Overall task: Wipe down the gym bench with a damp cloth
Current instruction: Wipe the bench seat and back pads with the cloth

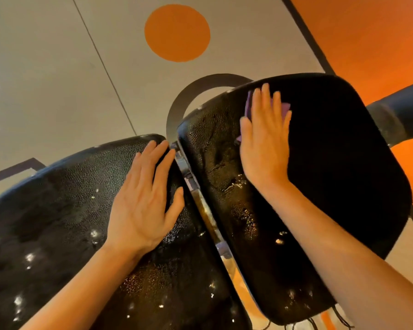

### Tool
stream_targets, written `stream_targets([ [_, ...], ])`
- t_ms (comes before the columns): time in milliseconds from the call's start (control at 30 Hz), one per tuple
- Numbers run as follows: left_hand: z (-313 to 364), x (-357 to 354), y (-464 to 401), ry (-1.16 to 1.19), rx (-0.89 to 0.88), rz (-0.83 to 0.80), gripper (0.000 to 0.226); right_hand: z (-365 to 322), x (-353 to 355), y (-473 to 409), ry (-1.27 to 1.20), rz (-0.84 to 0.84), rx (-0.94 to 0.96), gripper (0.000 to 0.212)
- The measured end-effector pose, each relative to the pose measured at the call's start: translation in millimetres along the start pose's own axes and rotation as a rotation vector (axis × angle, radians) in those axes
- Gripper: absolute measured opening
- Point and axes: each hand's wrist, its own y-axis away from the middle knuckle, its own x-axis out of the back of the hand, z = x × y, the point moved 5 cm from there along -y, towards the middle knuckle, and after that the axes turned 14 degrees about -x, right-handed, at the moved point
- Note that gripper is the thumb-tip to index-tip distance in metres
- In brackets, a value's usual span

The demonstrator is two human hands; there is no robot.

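Note:
The gym bench has two black padded sections: a long back pad point(57, 210) at left and a seat pad point(332, 175) at right, split by a gap showing a metal hinge point(200, 203). My right hand point(265, 139) lies flat on the seat pad, fingers spread, pressing a purple cloth point(284, 107) that peeks out around the fingers. My left hand point(143, 203) rests flat and empty on the back pad near the gap, fingers apart. Both pads glisten with wet patches.
The floor is beige with an orange circle point(177, 32), dark lines and an orange zone point(367, 39) at right. A dark padded roller point(398, 110) sticks out beyond the seat. A curved dark frame piece point(188, 96) arcs behind the gap.

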Motion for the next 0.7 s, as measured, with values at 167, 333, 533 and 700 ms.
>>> stream_targets([
  [167, 1, 2, -1, -0.008, 0.002, 0.011, 0.064, -20, -15, 49, 0.169, -0.133, 0.642, 0.053],
  [333, 1, 0, -1, -0.005, -0.007, 0.014, 0.064, 3, 0, -6, 0.014, -0.056, 0.058, 0.053],
  [533, 0, 0, -1, -0.014, -0.011, -0.003, 0.065, -65, -24, 54, 0.206, -0.081, 0.709, 0.053],
  [700, 0, 3, -2, 0.003, -0.017, 0.019, 0.064, 9, -6, 120, 0.222, -0.228, 0.649, 0.056],
])
